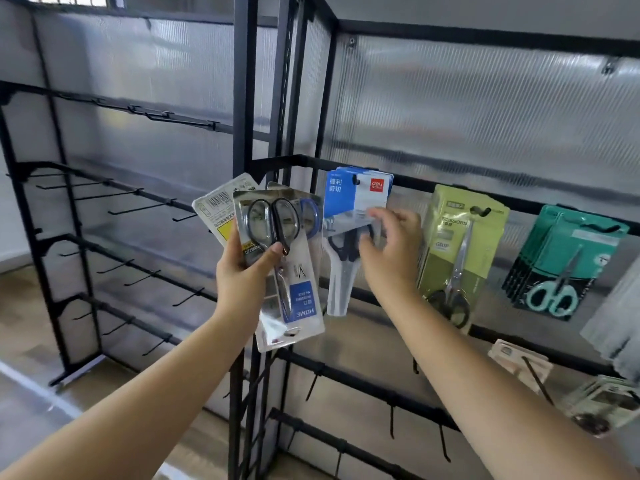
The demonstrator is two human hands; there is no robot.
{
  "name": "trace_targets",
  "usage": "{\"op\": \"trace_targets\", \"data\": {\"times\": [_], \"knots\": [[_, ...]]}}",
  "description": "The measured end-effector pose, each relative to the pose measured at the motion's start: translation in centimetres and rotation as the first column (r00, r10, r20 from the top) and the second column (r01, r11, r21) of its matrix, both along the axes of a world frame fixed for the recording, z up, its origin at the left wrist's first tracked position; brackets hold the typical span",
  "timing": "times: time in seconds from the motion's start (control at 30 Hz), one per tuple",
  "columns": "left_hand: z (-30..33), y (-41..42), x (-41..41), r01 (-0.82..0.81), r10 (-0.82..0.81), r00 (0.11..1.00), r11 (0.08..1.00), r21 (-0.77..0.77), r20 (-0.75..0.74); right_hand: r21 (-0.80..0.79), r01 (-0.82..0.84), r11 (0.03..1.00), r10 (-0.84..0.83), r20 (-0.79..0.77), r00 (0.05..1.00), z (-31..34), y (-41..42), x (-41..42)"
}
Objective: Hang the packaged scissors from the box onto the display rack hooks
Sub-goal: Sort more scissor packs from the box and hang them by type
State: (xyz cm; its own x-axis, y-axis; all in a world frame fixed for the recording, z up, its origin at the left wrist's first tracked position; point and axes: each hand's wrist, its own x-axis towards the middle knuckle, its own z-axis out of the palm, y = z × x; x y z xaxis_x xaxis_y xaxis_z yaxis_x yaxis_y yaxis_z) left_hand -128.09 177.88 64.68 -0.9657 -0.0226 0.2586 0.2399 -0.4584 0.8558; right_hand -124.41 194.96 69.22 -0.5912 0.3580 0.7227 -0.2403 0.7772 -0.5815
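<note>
Black metal bars make up the display rack point(408, 183), and everything else sits in relation to it. In front of its corner post the left hand point(242, 271) holds a fan of scissor packs point(277, 258) upside down, thumb pressed on the front one, fingers curled behind; the front pack carries black-handled scissors and a blue label, and behind it show a pack turned barcode side out and one with blue handles. Just right of the post, on the rack's upper bar, a blue and white pack point(356, 195) hangs from a hook at the front of a small stack. The right hand point(391, 244) is at this pack's lower edge, fingers loosely bent and spread; whether they pinch the pack or only touch it cannot be told. Further right along the same bar hang olive green packs point(460, 244) with long silver scissors, then teal packs point(568, 258) with mint-handled scissors. On the rack's lower bar, far right, more packs point(519, 362) sit on hooks. Left of the post, a second rack section point(104, 192) carries rows of bare hooks.
</note>
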Motion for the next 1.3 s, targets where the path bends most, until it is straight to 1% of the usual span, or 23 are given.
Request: {"op": "trace_targets", "data": {"times": [0.03, 0.07, 0.13, 0.2, 0.3, 0.4, 0.47, 0.5, 0.53, 0.57, 0.63, 0.67, 0.77, 0.83, 0.97, 1.07, 1.17, 1.23, 1.3], "knots": [[-0.3, -0.2, 0.0, 0.010, -0.010, 1.000, 1.000, 0.020, -0.004, 0.013, -0.036, 0.999, 0.036, -0.035, 0.999, -0.8, -0.4, 0.5], [-0.5, -0.4, 0.0, 0.024, -0.024, 1.000, 0.999, 0.031, -0.009, -0.002, -0.121, 0.993, 0.121, -0.024, 0.992, -1.5, -0.9, 0.9], [-1.0, -0.8, 0.0, 0.054, -0.054, 0.998, 0.998, 0.039, -0.017, -0.133, -0.306, 0.943, 0.318, 0.080, 0.945, -2.3, -2.0, 1.6], [-1.2, -1.0, 0.1, 0.069, -0.069, 0.998, 0.996, 0.054, -0.001, -0.244, -0.379, 0.893, 0.427, 0.189, 0.884, -2.4, -3.2, 1.7], [-1.7, -1.1, 0.3, 0.065, -0.066, 0.998, 0.996, 0.069, 0.009, -0.284, -0.367, 0.886, 0.447, 0.314, 0.837, -2.6, -4.7, 1.4], [-2.6, -1.4, 0.9, 0.065, -0.069, 0.997, 0.994, 0.083, 0.043, -0.240, -0.309, 0.920, 0.385, 0.411, 0.826, -3.7, -5.8, 1.4], [-3.1, -1.4, 1.4, 0.060, -0.067, 0.995, 0.993, 0.105, 0.069, -0.207, -0.242, 0.948, 0.310, 0.427, 0.849, -4.4, -6.1, 1.5], [-3.3, -1.5, 1.6, 0.055, -0.064, 0.995, 0.991, 0.119, 0.071, -0.203, -0.201, 0.958, 0.272, 0.427, 0.862, -4.7, -6.2, 1.7], [-3.5, -1.5, 1.8, 0.054, -0.063, 0.996, 0.990, 0.131, 0.066, -0.241, -0.168, 0.956, 0.259, 0.422, 0.869, -5.0, -6.4, 1.9], [-3.5, -1.4, 2.1, 0.056, -0.066, 0.996, 0.988, 0.142, 0.065, -0.333, -0.154, 0.930, 0.290, 0.412, 0.864, -5.1, -6.4, 2.1], [-3.3, -1.4, 2.4, 0.066, -0.080, 0.992, 0.986, 0.153, 0.093, -0.556, -0.186, 0.810, 0.422, 0.333, 0.843, -5.4, -6.3, 2.8], [-3.2, -1.4, 2.5, 0.077, -0.095, 0.989, 0.985, 0.152, 0.114, -0.608, -0.224, 0.762, 0.472, 0.285, 0.834, -5.6, -6.0, 3.0], [-2.7, -1.5, 2.6, 0.151, -0.182, 0.971, 0.970, 0.191, 0.154, -0.624, -0.325, 0.711, 0.543, 0.194, 0.817, -5.5, -4.7, 4.0], [-2.4, -1.4, 2.4, 0.163, -0.206, 0.958, 0.963, 0.214, 0.197, -0.630, -0.355, 0.691, 0.565, 0.163, 0.809, -5.4, -4.0, 4.5], [-1.6, -1.0, 2.3, 0.203, -0.228, 0.943, 0.972, 0.121, 0.244, -0.641, -0.323, 0.696, 0.543, 0.175, 0.821, -5.7, -3.2, 4.8], [-1.2, -0.7, 2.5, 0.275, -0.297, 0.933, 0.953, 0.127, 0.204, -0.677, -0.278, 0.681, 0.518, 0.177, 0.837, -6.1, -2.4, 4.8], [-1.1, -0.1, 2.7, 0.336, -0.345, 0.930, 0.938, 0.087, 0.126, -0.724, -0.261, 0.638, 0.510, 0.143, 0.848, -6.3, -1.2, 5.0], [-1.3, 0.3, 2.6, 0.342, -0.346, 0.935, 0.938, 0.058, 0.073, -0.738, -0.277, 0.615, 0.512, 0.106, 0.852, -6.3, -0.6, 5.3], [-1.9, 0.7, 2.5, 0.331, -0.331, 0.943, 0.944, -0.005, 0.028, -0.746, -0.291, 0.599, 0.509, 0.074, 0.858, -6.3, -0.1, 5.5]]}}
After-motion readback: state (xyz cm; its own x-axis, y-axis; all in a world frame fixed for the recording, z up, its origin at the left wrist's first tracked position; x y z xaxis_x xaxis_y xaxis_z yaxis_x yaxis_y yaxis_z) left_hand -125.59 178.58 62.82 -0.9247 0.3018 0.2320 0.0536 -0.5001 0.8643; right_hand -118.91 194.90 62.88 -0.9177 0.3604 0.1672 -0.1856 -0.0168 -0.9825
